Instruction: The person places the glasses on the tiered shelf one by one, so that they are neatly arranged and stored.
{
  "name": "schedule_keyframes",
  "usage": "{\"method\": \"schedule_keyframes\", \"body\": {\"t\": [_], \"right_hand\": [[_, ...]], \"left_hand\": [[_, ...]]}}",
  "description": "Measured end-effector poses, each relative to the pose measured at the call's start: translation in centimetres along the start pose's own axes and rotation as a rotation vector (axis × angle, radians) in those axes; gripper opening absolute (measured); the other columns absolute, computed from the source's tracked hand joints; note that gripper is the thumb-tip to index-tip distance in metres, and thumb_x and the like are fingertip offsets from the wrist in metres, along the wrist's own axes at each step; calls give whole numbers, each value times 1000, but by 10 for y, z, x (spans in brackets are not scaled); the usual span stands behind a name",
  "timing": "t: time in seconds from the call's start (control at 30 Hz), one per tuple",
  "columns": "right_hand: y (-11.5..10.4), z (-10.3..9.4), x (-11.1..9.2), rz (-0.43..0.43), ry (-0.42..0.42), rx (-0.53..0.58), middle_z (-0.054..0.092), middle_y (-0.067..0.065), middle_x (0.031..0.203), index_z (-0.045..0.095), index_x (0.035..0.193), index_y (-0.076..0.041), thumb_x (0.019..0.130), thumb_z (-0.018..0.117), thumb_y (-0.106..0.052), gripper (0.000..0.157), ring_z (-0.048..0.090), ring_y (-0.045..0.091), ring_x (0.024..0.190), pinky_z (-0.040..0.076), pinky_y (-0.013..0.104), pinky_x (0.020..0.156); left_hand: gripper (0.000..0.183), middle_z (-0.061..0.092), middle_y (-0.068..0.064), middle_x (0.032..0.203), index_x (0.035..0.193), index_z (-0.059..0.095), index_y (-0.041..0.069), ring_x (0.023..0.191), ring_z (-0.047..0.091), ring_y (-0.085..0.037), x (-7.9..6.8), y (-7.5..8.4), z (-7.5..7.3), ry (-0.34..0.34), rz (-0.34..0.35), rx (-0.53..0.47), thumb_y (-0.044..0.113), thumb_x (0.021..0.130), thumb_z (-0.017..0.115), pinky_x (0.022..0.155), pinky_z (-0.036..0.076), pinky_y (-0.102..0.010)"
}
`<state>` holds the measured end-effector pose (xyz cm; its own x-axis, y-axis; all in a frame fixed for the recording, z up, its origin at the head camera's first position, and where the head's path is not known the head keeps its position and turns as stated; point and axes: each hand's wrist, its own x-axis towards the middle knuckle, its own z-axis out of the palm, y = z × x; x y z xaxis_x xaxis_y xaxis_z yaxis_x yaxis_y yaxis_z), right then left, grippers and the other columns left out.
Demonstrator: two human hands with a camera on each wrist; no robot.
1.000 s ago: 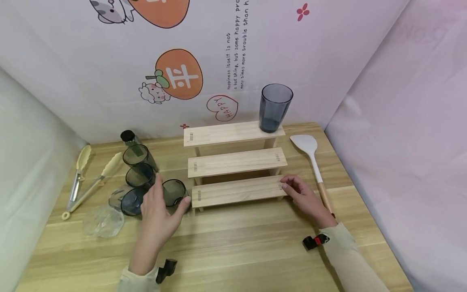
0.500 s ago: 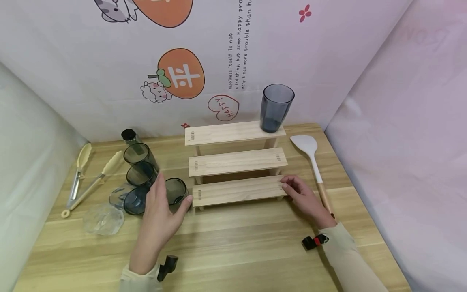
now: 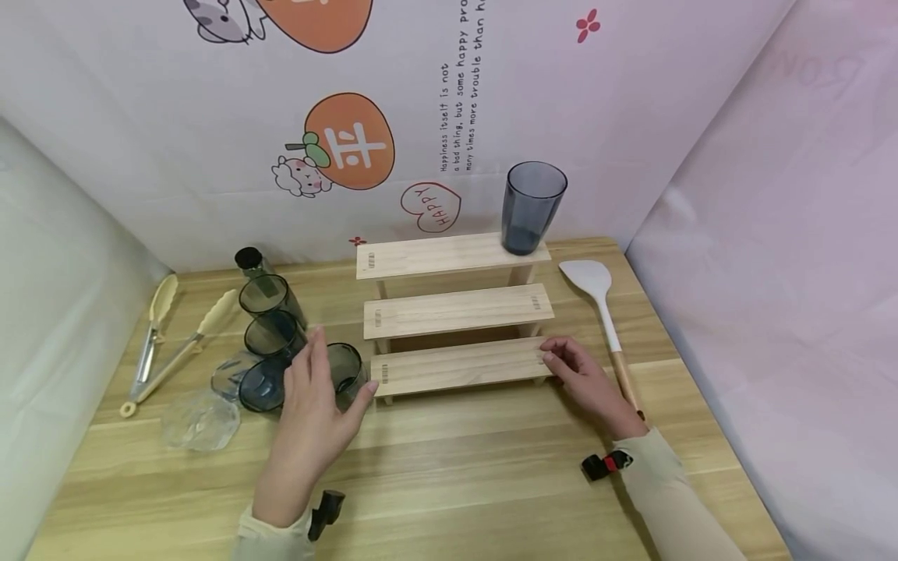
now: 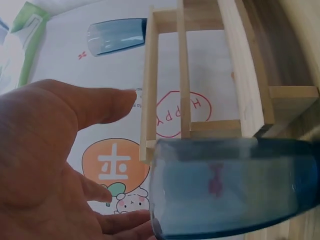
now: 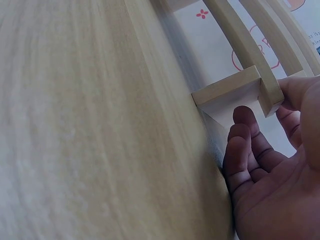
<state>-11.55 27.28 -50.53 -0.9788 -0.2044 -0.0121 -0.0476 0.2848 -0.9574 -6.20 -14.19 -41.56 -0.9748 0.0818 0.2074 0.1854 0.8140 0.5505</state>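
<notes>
Fingers spread, my left hand (image 3: 316, 421) is beside a dark tinted glass (image 3: 348, 366) that stands at the left end of a three-step wooden shelf (image 3: 456, 370). In the left wrist view this glass (image 4: 225, 185) lies just past the fingertips, with the thumb held apart from it. My right hand (image 3: 585, 386) pinches the right end of the lowest step; the right wrist view shows the thumb at the board's end (image 5: 271, 95) and curled fingers beside it. A tall blue-grey glass (image 3: 533, 206) stands upright on the right end of the top step.
Left of my left hand are more tinted glasses (image 3: 266, 296), a clear glass bowl (image 3: 199, 421) and a black-capped bottle (image 3: 250, 261). Tongs (image 3: 150, 351) lie at the far left. A white spatula (image 3: 592, 280) lies right of the shelf, partly behind my right hand.
My left hand has shifted slightly to the right, its thumb now nearer the shelf's left end. The right hand keeps its hold on the lowest step.
</notes>
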Motion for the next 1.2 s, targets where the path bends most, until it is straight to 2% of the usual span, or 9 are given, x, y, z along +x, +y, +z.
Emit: {"method": "schedule_keyframes", "body": {"t": [0.17, 0.3, 0.43, 0.57, 0.67, 0.73, 0.8, 1.03, 1.2], "right_hand": [[13, -1, 2, 0, 6, 2, 58, 19, 116, 55, 128, 1, 108, 52, -18, 28, 56, 23, 96, 53, 37, 75], [27, -2, 5, 9, 11, 0, 58, 19, 117, 55, 129, -2, 108, 52, -20, 28, 57, 22, 96, 54, 38, 75], [15, 0, 2, 4, 7, 17, 58, 22, 116, 55, 128, 2, 108, 53, -17, 28, 57, 25, 95, 54, 41, 76], [1, 1, -1, -5, 0, 28, 58, 22, 115, 54, 126, 5, 108, 53, -14, 27, 57, 25, 95, 54, 40, 75], [9, 0, 1, -3, 5, 10, 58, 21, 116, 55, 127, 3, 108, 52, -16, 27, 57, 24, 96, 53, 39, 75], [16, -1, 3, -4, 10, -10, 59, 21, 117, 55, 128, 2, 108, 52, -17, 28, 56, 24, 96, 53, 37, 75], [24, -2, 4, -3, 19, -33, 59, 19, 118, 56, 129, -1, 108, 52, -20, 28, 56, 23, 97, 52, 35, 74], [27, -2, 3, -3, 33, -25, 59, 16, 120, 57, 128, -4, 108, 54, -27, 30, 55, 25, 97, 50, 33, 75], [28, -1, 4, -7, 33, -24, 60, 16, 120, 57, 128, -4, 108, 54, -26, 30, 55, 24, 98, 50, 33, 75]], "left_hand": [[101, 34, -38, 141, 159, 14, -5, 120, 33, -53, -1, -2, 3, 77, 43, 31, 32, 91, 78, 99, 30, -63], [95, 40, -37, 130, 157, 23, -6, 111, 34, -50, 0, -3, 5, 94, 45, 70, 31, 90, 79, 93, 31, -59], [91, 40, -34, 126, 156, 30, -5, 108, 34, -48, 0, -4, 6, 83, 18, 97, 34, 90, 78, 88, 33, -56], [90, 32, -31, 142, 157, 28, -1, 126, 29, -48, -5, -6, 9, 40, 20, 8, 35, 92, 77, 99, 29, -62], [92, 19, -24, 159, 161, 21, 5, 144, 16, -44, -10, -7, 11, 7, 21, -118, 35, 93, 76, 108, 24, -68], [94, 13, -19, 164, 162, 18, 9, 149, 10, -41, -13, -8, 13, 10, 23, -178, 33, 93, 76, 109, 23, -69], [94, 12, -16, 165, 162, 17, 10, 149, 10, -39, -15, -10, 15, 39, 35, -227, 30, 93, 77, 108, 24, -70], [83, 33, -17, 156, 157, 35, 8, 139, 28, -36, -19, -22, 28, 235, 116, -324, 8, 87, 80, 101, 30, -61], [84, 24, -11, 163, 157, 34, 9, 147, 19, -37, -24, -27, 35, 248, 117, -383, 6, 87, 80, 107, 25, -67]]}}
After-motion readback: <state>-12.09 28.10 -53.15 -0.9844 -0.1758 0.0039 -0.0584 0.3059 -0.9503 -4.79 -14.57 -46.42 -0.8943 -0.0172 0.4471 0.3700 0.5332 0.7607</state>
